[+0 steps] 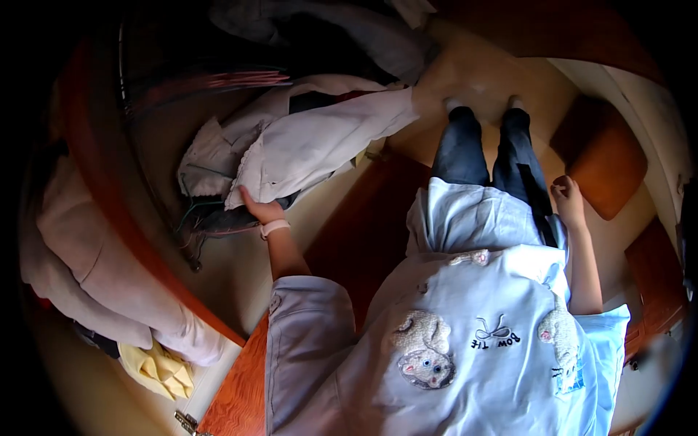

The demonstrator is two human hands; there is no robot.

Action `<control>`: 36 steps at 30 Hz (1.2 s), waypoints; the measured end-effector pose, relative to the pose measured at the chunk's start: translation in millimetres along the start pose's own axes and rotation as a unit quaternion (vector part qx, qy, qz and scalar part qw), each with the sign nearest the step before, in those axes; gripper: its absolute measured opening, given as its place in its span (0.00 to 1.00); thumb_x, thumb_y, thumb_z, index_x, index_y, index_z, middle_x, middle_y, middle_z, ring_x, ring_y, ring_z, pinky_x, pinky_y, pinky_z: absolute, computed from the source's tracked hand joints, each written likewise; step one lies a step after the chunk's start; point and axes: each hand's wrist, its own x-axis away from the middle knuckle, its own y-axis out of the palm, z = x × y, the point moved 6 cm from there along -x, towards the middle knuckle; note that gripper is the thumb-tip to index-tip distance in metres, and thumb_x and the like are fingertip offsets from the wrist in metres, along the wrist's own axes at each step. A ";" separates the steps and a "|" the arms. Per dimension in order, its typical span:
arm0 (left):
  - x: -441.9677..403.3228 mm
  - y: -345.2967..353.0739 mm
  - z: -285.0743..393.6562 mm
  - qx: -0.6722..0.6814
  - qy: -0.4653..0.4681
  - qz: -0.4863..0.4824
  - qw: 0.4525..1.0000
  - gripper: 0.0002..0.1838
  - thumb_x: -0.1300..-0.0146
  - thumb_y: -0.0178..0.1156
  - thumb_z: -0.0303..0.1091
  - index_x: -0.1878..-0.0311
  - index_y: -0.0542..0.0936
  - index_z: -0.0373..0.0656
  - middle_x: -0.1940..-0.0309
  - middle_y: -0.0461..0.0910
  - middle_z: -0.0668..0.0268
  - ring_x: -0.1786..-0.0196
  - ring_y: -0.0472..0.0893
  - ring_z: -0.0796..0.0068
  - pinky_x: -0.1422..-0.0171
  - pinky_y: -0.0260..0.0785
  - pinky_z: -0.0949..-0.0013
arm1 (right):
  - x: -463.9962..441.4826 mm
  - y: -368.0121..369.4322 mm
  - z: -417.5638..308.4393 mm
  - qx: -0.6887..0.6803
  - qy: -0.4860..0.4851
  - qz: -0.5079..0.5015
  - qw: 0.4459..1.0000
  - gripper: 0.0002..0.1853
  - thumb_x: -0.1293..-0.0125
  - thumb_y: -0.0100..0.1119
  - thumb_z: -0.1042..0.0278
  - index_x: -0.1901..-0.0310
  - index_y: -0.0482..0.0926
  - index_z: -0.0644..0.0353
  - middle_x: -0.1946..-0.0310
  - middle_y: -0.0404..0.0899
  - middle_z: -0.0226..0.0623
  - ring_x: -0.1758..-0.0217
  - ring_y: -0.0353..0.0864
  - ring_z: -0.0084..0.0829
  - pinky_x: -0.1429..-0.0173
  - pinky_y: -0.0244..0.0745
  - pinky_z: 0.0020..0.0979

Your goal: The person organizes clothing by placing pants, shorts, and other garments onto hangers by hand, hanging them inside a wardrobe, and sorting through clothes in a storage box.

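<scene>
While the left hand (265, 211) is bending toward the near end of a pale, thin cloth garment with a scalloped edge (305, 152), its thumb is lying on top at that edge and the other fingers are mostly disappearing from view, so how firmly they are gripping, I cannot tell. The right hand (567, 192) is hanging beside the right thigh, its fingers curling loosely; whether they are holding anything is not showing.

The garment is spreading across the left side of the scene, running from the left hand toward the far side and gathering into long folds. It is looking light, soft and limp, with no stiffness of its own, so a pinch at one point is probably leaving the rest sagging. The scalloped edge is seeming the surer place to hold, with cloth bunching between thumb and fingers; pulling hard there is risking a stretched trim.

Just beside that edge, a thin green hanger (191, 206) is sitting close enough to snag loose cloth. Farther left, other pale garments (94, 247) are bulging beyond a reddish-brown wooden edge (156, 272), a yellow cloth (156, 370) lying nearby.
</scene>
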 end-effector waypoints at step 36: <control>79.8 140.0 61.3 -0.564 0.545 0.135 0.605 0.39 0.51 0.63 0.35 0.38 0.57 0.33 0.43 0.57 0.41 0.41 0.59 0.42 0.37 0.52 0.51 | 15.5 24.0 37.4 -0.008 0.026 0.002 1.000 0.11 0.45 0.54 0.67 0.63 0.75 0.66 0.65 0.77 0.51 0.59 0.76 0.48 0.53 0.69 0.37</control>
